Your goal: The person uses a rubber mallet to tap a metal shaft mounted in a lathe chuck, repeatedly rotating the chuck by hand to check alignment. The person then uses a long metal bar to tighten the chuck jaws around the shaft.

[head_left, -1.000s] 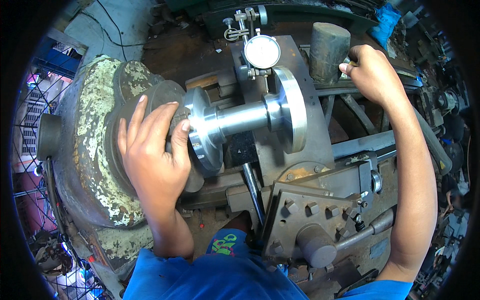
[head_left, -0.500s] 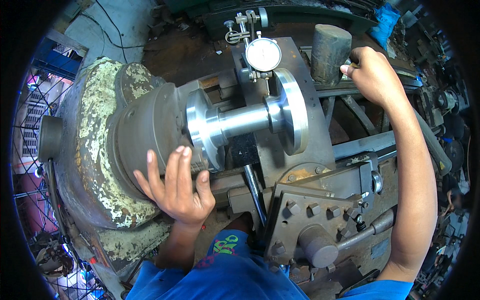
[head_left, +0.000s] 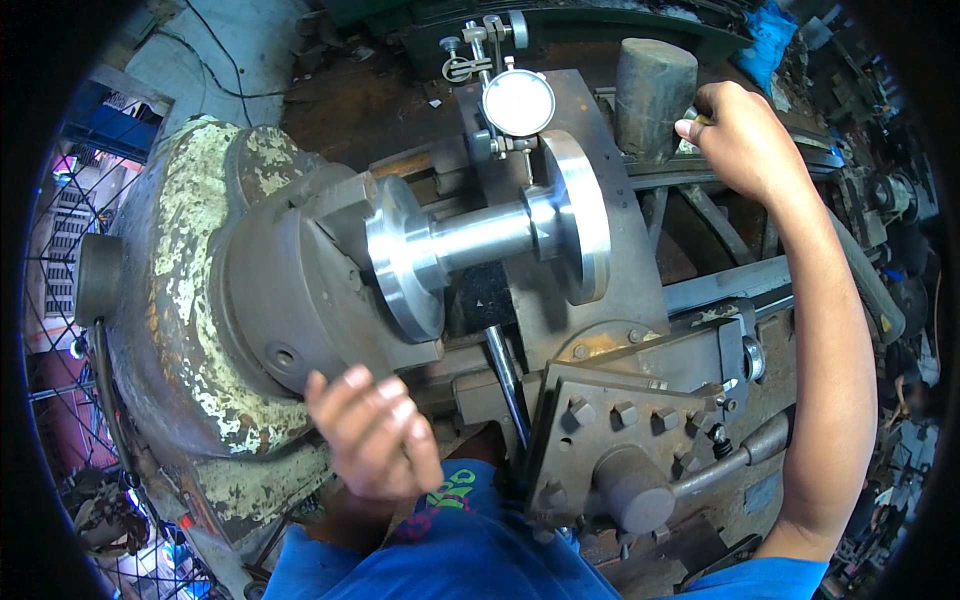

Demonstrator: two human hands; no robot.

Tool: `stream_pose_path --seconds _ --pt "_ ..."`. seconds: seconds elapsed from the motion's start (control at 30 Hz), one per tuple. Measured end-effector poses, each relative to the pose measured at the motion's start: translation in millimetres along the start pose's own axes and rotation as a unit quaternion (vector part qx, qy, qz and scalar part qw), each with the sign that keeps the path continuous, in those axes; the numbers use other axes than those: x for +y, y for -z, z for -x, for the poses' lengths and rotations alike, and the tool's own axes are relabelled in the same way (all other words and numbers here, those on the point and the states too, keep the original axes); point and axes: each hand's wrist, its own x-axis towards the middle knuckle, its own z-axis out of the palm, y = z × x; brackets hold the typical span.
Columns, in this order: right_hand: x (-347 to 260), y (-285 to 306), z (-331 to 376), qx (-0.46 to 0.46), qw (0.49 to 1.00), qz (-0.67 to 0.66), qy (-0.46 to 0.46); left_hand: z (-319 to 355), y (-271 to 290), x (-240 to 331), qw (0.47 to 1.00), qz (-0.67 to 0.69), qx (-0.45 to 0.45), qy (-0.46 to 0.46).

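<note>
Head view: left hand (head_left: 375, 437) is blurry, loosely curled, nothing in it, near the dark-grey round metal chuck (head_left: 285, 285) holding the shiny silver flanged steel shaft (head_left: 485, 238). Right hand (head_left: 740, 140) curls beside a dark metal cylinder (head_left: 655, 100), can't tell what's inside.

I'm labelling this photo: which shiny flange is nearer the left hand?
The left flange, next to the chuck; the right flange stands farther from the left hand, near the dial gauge.

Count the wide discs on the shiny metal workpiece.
2: the left disc beside the chuck, and the right disc at the other end, nearer the dial gauge.
</note>
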Motion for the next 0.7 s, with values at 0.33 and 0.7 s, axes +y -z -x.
stream_pose_path --seconds 0.33,0.7 --pt "1 -4 0 0.008 1.0 0.004 0.001 -107 -7 -25 0.98 -0.176 -0.07 0.053" --pt "-6 9 5 0.028 0.999 -0.018 0.003 -73 -13 -22 0.983 -0.175 -0.033 0.046"
